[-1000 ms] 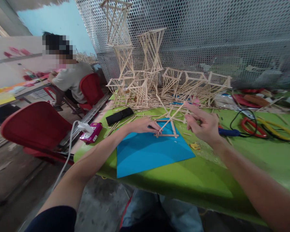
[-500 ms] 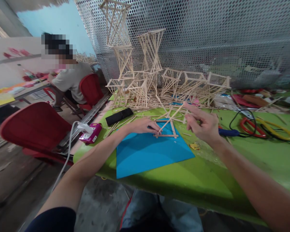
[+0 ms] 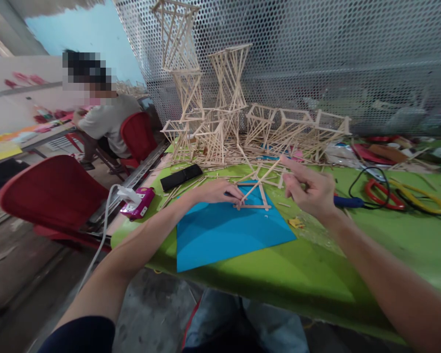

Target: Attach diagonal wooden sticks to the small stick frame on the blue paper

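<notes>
Two hands at work over a green table (image 3: 220, 282), and one slim slanted stick (image 3: 261, 179) runs between them! Down at its foot sits the left hand (image 3: 222, 191), palm lowered, fingers closed on the near-left corner of a small wooden frame (image 3: 255, 206) — right where the stick's lower end comes in. Up at the other end it's the right hand (image 3: 310, 189), held clear of the tabletop, index finger stretched out to the stick's tip, thumb set well apart below it, the other fingers curled; whether it truly grips the stick, I cannot tell. The frame lies at the far edge of a blue sheet (image 3: 231, 240), with another stick (image 3: 247, 159) leaning up behind it. Just right of the sheet, some yellow scraps (image 3: 296, 223); farther right, a blue handle (image 3: 348, 201), then a red loop (image 3: 375, 193) and a yellow loop (image 3: 422, 201). Over on the left, a black case (image 3: 182, 177) near a magenta power adapter (image 3: 137, 203) with a white plug in it. And look behind — lattice towers (image 3: 231, 76) of sticks stand before a perforated metal screen (image 3: 323, 54), while another person (image 3: 112, 125) sits at far left on a red chair (image 3: 139, 137).
</notes>
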A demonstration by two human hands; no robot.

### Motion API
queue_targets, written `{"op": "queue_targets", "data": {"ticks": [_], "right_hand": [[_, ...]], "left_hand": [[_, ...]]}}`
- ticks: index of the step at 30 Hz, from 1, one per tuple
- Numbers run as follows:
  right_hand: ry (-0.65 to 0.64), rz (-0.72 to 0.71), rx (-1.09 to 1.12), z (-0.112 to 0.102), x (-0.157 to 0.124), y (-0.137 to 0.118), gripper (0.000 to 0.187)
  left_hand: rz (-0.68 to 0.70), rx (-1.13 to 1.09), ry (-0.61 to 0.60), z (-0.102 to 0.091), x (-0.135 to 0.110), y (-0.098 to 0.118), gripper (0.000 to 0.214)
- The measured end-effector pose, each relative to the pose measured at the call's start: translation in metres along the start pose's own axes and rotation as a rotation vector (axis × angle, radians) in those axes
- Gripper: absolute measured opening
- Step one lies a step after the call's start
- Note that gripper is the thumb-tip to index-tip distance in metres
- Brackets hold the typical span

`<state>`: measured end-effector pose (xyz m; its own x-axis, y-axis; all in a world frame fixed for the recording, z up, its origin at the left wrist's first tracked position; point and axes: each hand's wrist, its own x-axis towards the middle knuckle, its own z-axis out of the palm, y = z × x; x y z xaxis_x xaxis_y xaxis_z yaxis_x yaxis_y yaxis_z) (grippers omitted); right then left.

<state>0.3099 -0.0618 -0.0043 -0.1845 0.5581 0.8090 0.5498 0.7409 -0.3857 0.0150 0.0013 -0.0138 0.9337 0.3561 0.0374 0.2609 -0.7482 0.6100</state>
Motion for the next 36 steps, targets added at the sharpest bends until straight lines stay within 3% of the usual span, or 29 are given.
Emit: {"op": "queue_targets", "data": {"ticks": [4, 12, 17, 24, 36], "right_hand": [[-0.029, -0.037, -0.034, 0.003, -0.001, -0.003, 0.056], [-0.185, -0.287, -0.135, 0.012, -0.005, -0.005, 0.070], [-0.267, -0.307, -0.171, 0.011, -0.004, -0.009, 0.069], [-0.312, -0.199, -0.096, 0.013, -0.006, -0.012, 0.065], [-0.343, -0.261, -0.146, 0.014, -0.003, -0.024, 0.051]], "left_hand": [[-0.026, -0.016, 0.010, 0.001, 0.000, -0.002, 0.039], [-0.033, -0.032, 0.013, 0.002, 0.001, -0.005, 0.029], [-0.040, -0.026, 0.030, 0.001, 0.000, -0.002, 0.028], [-0.035, -0.054, 0.048, 0.001, 0.000, -0.002, 0.026], [-0.045, -0.045, 0.044, 0.002, 0.000, -0.004, 0.026]]}}
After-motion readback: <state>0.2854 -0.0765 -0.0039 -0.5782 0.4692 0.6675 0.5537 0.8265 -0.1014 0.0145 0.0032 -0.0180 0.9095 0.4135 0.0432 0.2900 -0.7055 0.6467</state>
